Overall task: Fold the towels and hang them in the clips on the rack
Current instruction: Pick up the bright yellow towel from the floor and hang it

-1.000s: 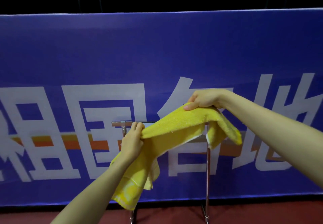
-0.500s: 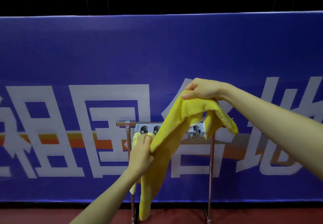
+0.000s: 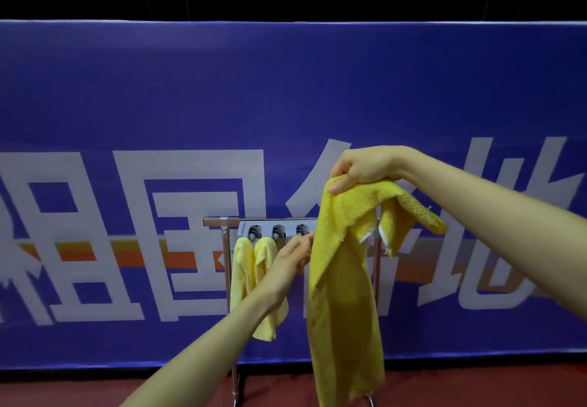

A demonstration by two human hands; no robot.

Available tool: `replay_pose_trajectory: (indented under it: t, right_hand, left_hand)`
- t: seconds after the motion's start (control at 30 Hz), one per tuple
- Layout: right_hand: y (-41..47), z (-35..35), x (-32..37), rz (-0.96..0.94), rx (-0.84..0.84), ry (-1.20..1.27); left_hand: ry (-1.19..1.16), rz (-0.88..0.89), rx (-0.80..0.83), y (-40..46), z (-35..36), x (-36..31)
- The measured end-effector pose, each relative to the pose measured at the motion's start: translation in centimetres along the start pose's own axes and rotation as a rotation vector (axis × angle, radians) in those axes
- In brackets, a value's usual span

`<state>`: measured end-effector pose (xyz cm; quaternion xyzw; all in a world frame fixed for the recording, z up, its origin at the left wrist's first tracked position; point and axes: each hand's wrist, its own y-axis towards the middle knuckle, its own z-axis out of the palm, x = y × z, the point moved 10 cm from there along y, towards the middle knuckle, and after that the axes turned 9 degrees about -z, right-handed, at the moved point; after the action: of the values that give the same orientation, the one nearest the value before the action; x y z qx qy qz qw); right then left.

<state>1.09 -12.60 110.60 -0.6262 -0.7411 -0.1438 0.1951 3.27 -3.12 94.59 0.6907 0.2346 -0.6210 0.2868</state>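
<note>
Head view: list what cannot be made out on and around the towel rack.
- Right part of the clip strip: hidden behind the yellow towel held by the right hand.
- Left hand: its fingertips vanish behind that towel, so whether it grips anything is unclear.
- Rack feet: cut off by the bottom edge.
- Two hung towels: lower parts covered by the left forearm.

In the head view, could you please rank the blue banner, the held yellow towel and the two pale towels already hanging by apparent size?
1. blue banner, by far the largest.
2. held yellow towel, though it is nearer the camera.
3. The two hanging pale towels look alike; no ranking between them.
</note>
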Motion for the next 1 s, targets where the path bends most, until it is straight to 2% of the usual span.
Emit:
replay_pose_trajectory:
  t: [0.1, 0.3, 0.4, 0.53, 0.63, 0.8, 0.93, 1.0]
  right_hand:
    - [-0.2, 0.3, 0.3, -0.012, 0.031, 0.019]
    - [-0.9, -0.1, 0.1, -0.032, 0.064, -0.016]
    - [-1.2, -0.5, -0.8, -0.011, 0.041, -0.047]
    - [-1.4, -0.6, -2.4, 0.035, 0.020, -0.062]
    - [-1.4, -0.3, -3.8, 0.075, 0.030, -0.138]
    - [-1.6, 0.3, -5.7, 0.084, 0.006, -0.041]
    - [-2.0, 1.0, -7.2, 0.088, 0.006, -0.022]
    - [-2.2, 1.6, -7.8, 0.088, 0.015, 0.004]
  left_hand:
    - [0.037, -0.086, 0.100, 0.7, 1.2, 0.6]
    - [0.165, -0.083, 0.318, 1.0, 3.2, 0.5]
    - [0.142, -0.054, 0.307, 1.4, 2.2, 0.9]
    - [-0.002, -0.146, 0.249, 2.0, -0.4, 2.5]
    - [0.020, -0.165, 0.179, 2.2, -2.9, 2.1]
    - [0.301, -0.147, 0.201, 1.9, -5.3, -0.3]
    - [0.636, -0.351, 0.303, 1.3, -7.2, 1.9]
    - [0.730, -0.430, 0.324, 1.1, -8.3, 3.0]
